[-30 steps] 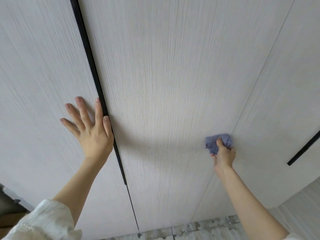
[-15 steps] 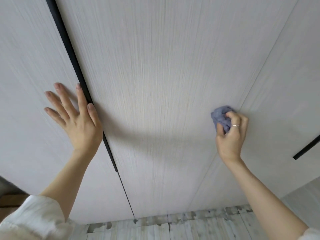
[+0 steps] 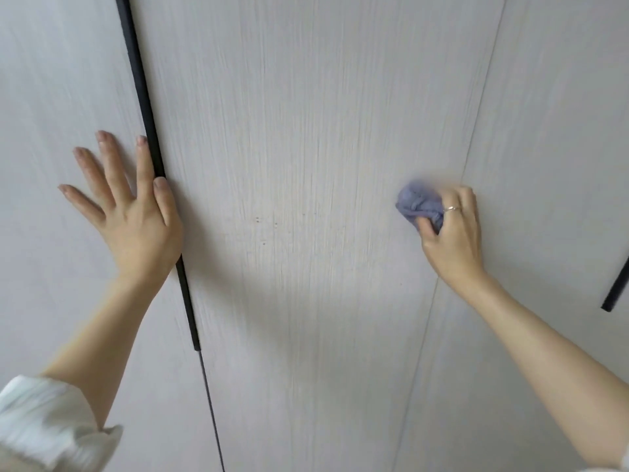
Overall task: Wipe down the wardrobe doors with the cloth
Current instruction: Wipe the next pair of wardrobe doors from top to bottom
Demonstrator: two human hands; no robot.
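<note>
The right hand (image 3: 454,233) grips a bunched blue-grey cloth (image 3: 420,204), fingers curled round it, and presses it against the pale wood-grain middle wardrobe door (image 3: 306,165), close to the thin seam with the pale door on the right (image 3: 551,131). A thin ring (image 3: 452,209) shows on one finger. The cloth is slightly blurred. The left hand (image 3: 131,212) lies flat with fingers straight and spread on the pale left wardrobe door (image 3: 61,97), holding nothing; its thumb lies alongside the long black vertical handle strip (image 3: 143,97) at that door's edge. A white rolled sleeve (image 3: 44,420) covers the left forearm. A second black handle strip (image 3: 617,291) shows at the far right.
</note>
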